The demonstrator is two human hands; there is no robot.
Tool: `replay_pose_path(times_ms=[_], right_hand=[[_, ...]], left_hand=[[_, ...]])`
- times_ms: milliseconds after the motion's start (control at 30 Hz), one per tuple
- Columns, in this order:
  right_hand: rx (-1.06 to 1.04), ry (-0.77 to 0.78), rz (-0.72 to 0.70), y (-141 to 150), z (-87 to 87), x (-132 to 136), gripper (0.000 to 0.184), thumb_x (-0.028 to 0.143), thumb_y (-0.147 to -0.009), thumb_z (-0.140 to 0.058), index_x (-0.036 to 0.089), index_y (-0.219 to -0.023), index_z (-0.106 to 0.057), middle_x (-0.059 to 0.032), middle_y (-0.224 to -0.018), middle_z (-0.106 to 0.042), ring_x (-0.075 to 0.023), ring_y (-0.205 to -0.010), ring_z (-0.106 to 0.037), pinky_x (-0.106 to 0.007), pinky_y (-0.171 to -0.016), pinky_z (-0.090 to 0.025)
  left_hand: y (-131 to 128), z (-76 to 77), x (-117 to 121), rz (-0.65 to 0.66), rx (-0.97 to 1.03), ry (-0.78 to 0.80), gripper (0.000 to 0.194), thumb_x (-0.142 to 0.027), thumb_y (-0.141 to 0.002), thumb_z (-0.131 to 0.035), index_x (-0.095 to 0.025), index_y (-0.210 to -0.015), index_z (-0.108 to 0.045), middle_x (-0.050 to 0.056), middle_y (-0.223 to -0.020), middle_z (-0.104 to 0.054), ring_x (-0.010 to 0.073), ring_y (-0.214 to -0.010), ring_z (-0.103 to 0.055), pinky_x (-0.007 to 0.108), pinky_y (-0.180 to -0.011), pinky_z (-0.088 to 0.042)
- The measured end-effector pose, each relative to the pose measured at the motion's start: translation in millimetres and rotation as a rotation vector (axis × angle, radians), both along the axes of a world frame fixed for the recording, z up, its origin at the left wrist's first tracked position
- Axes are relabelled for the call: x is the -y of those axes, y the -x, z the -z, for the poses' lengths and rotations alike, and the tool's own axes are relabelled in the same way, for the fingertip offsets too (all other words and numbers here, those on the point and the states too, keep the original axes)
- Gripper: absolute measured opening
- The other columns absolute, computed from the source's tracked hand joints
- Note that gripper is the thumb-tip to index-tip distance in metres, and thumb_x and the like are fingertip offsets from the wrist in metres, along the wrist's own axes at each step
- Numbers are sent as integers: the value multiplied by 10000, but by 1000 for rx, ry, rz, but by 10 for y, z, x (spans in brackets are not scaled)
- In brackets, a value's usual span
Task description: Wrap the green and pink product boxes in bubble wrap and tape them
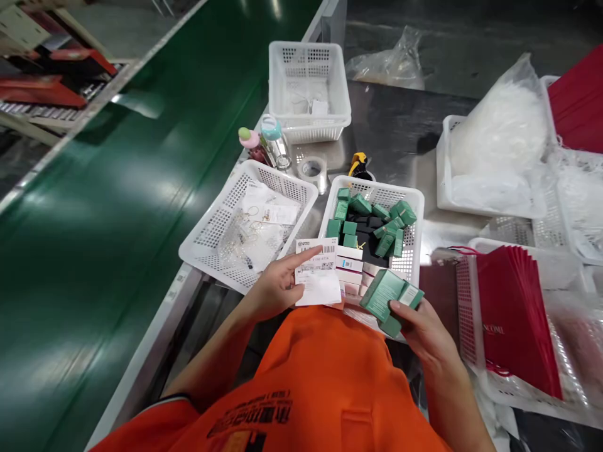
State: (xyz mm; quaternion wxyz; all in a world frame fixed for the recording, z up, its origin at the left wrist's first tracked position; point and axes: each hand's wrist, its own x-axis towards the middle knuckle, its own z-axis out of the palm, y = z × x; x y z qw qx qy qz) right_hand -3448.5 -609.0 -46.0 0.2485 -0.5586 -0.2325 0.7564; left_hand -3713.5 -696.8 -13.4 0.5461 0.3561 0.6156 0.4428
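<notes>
My left hand (277,285) pinches a white paper slip with barcodes (318,271), thumb on top, just in front of my orange shirt. My right hand (421,329) is closed around a few small green boxes (389,295), held close to the slip's right side. Right behind both hands stands a white basket (417,216) that holds several more green boxes (372,220) and, at its near end, white and pink boxes (349,263).
A white basket with clear bags (221,220) sits to the left, another white basket (308,88) further back. Bottles (268,141) and a tape roll (312,169) stand between them. Red paper bags (516,314) fill a basket at right. A green conveyor belt (103,207) runs along the left.
</notes>
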Motion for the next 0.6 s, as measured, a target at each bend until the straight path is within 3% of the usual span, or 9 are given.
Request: replay_pose_path(times_ms=[300, 600], right_hand=[[-8, -5, -4, -21, 33, 4, 549, 297, -410, -984, 173, -884, -735, -56, -869, -777, -190, -688, -701, -278, -631, -580], [-61, -43, -63, -25, 50, 37, 547, 322, -490, -959, 182, -969, -733, -80, -936, -783, -258, -818, -736, -375, -779, -608]], left_hand=[[13, 93, 38, -23, -57, -6, 777, -88, -627, -669, -152, -1399, -596, 91, -1138, -753, 232, -932, -713, 262, -764, -598], [-53, 14, -5, -84, 109, 97, 815, -89, -585, -736, -168, -1386, -606, 110, -1394, -637, 280, -1191, -664, 305, -961, -566]])
